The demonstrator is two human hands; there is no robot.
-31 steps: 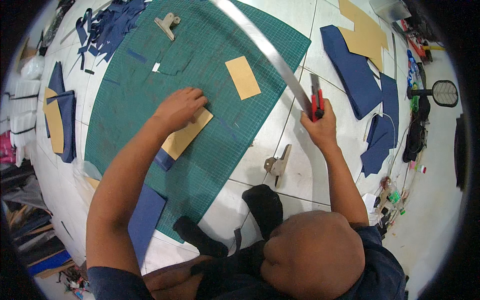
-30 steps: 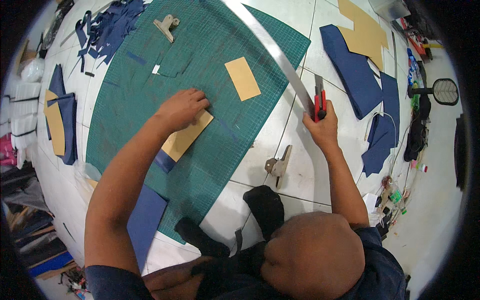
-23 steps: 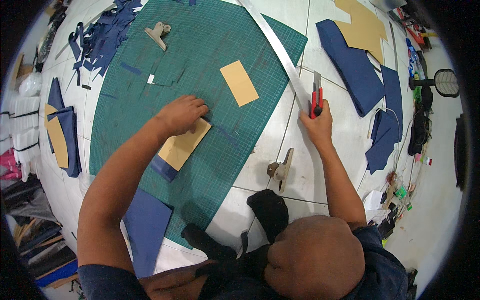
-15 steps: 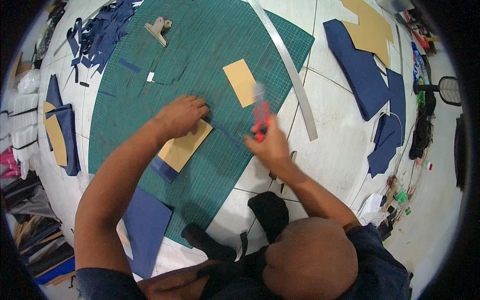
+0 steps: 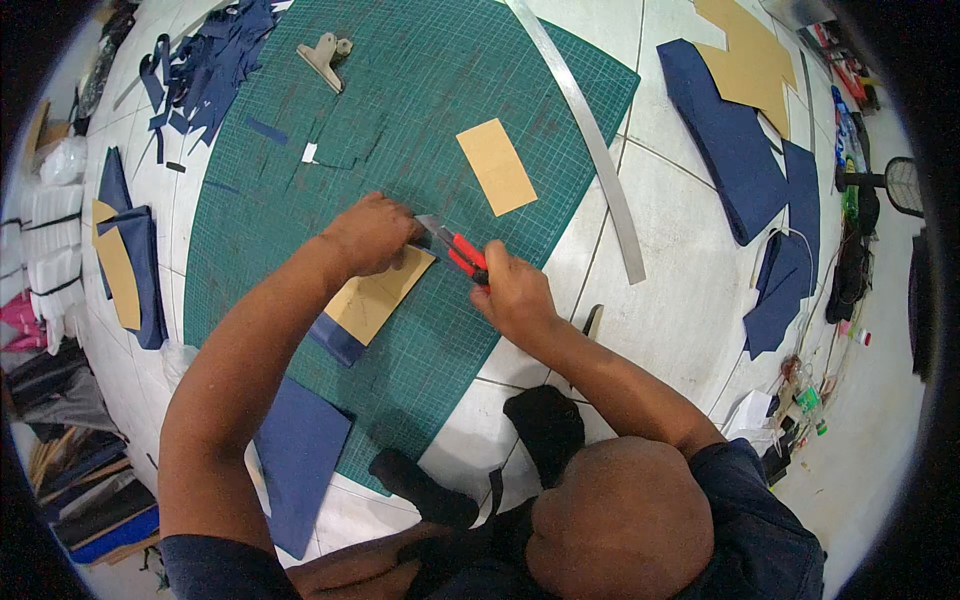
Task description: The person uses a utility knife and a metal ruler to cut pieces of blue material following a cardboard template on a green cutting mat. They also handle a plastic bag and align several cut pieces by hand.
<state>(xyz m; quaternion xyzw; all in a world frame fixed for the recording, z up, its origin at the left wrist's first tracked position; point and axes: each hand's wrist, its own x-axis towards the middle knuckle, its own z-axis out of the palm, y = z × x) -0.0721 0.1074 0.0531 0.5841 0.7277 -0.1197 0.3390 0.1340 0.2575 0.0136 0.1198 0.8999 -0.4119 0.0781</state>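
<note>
My left hand point(image 5: 370, 237) presses on a tan card piece point(image 5: 378, 300), its fingers bent and close together; the fingertips are partly hidden. Beneath the card lies dark blue material point(image 5: 337, 341), showing along its lower left end. In my right hand point(image 5: 518, 297) is a red utility knife point(image 5: 465, 254), gripped with its blade out. The blade tip points left, just beside my left fingers and close above the far end of the card. Both pieces rest on a green cutting mat point(image 5: 430, 370).
Another tan card point(image 5: 497, 167) lies on the mat, with a metal clip point(image 5: 325, 62) farther left. A steel ruler point(image 5: 590, 140) crosses the mat's right edge. Blue scraps point(image 5: 215, 75) lie far left, folded blue pieces point(image 5: 722, 150) at right, and a blue sheet point(image 5: 300, 465) near my left arm.
My right hand has swung the knife left and down from beside the loose tan card to the fingers of my left hand. My left hand stays on the card.
</note>
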